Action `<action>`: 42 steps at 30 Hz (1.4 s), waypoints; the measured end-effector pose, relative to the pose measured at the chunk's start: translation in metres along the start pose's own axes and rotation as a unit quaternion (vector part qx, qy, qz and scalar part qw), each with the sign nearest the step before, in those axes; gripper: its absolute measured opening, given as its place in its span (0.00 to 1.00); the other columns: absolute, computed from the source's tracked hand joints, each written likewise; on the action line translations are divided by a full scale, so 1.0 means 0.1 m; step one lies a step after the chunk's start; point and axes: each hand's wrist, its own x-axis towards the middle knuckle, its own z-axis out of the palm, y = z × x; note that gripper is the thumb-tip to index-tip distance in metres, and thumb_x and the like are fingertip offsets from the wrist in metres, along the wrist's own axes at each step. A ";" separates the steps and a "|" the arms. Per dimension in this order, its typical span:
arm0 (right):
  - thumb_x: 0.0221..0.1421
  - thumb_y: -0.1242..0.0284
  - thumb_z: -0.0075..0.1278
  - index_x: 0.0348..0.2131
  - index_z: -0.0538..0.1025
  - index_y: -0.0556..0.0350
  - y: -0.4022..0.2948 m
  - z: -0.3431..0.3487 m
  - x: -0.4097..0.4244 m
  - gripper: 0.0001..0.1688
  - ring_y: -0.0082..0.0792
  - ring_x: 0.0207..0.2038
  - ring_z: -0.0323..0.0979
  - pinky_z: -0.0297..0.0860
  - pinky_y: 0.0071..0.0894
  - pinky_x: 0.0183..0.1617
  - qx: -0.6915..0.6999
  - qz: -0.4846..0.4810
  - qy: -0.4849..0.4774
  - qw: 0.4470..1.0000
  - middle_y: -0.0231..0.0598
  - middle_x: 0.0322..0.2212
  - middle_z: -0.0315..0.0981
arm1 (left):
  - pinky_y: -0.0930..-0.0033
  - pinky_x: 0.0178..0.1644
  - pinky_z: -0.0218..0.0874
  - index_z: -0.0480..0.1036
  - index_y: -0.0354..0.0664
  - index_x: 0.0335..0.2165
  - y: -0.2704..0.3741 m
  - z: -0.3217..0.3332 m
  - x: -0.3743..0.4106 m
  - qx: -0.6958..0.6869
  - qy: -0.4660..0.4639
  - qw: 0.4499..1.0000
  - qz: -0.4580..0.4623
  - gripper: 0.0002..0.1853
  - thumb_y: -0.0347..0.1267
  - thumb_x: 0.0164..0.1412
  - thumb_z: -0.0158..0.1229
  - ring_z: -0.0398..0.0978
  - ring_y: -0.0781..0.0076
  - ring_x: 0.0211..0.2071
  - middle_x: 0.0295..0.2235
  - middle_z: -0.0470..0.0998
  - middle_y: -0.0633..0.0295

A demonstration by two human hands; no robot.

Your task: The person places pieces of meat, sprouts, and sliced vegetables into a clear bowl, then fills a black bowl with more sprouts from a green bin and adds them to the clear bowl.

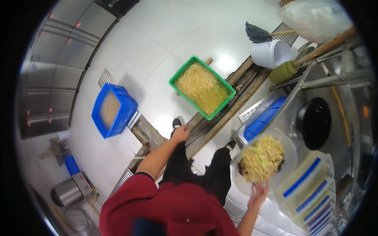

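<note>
My left hand (181, 134) hangs in front of my left thigh with its fingers curled, and nothing shows in it. At lower right, my right hand (260, 192) is at the near edge of a clear round tub (291, 153). A heap of chopped yellow-and-pale-green food (261, 159) fills the tub, with darker pieces showing along its sides. The fingertips meet the edge below the heap; whether they grip the rim or only touch it is unclear. Ahead on the floor, a green plastic crate (193, 103) holds yellowish chopped or shredded material (203, 88).
An open floor channel (203, 129) with worn edges runs past my feet. To the left is a blue crate (125, 110). A white bucket (262, 54) and brooms (283, 72) stand at upper right. Lidded clear containers (304, 183) and a black round object (317, 124) line the right-hand metal counter.
</note>
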 end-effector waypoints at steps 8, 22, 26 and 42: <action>0.56 0.59 0.44 0.66 0.53 0.51 -0.23 0.27 -0.23 0.43 0.47 0.64 0.50 0.46 0.55 0.67 -0.135 -0.005 0.232 0.963 0.47 0.62 0.54 | 0.52 0.55 0.62 0.72 0.42 0.49 -0.41 0.52 3.14 0.197 -0.061 0.978 0.035 0.25 0.39 0.53 0.59 0.69 0.44 0.50 0.49 0.69 0.40; 0.55 0.61 0.44 0.66 0.53 0.50 -0.04 0.78 0.41 0.42 0.46 0.63 0.53 0.51 0.56 0.65 -0.170 0.021 0.300 0.939 0.48 0.62 0.54 | 0.48 0.56 0.63 0.69 0.54 0.51 -1.43 1.14 4.32 0.385 -0.007 0.922 -0.026 0.20 0.32 0.60 0.53 0.57 0.36 0.58 0.56 0.60 0.51; 0.55 0.61 0.44 0.66 0.54 0.50 -0.05 0.65 0.45 0.42 0.46 0.62 0.53 0.51 0.56 0.65 -0.149 0.022 0.284 0.947 0.48 0.62 0.54 | 0.50 0.52 0.67 0.72 0.52 0.47 -1.38 1.11 4.23 0.369 -0.041 0.928 0.018 0.17 0.27 0.59 0.51 0.60 0.40 0.57 0.54 0.64 0.52; 0.54 0.60 0.44 0.66 0.54 0.50 -0.11 0.06 -0.04 0.42 0.46 0.62 0.54 0.52 0.57 0.64 -0.082 0.022 0.238 0.967 0.48 0.62 0.54 | 0.62 0.36 0.67 0.71 0.40 0.38 -0.28 0.24 4.26 -0.047 -0.033 0.993 0.105 0.16 0.26 0.47 0.61 0.76 0.59 0.29 0.27 0.77 0.51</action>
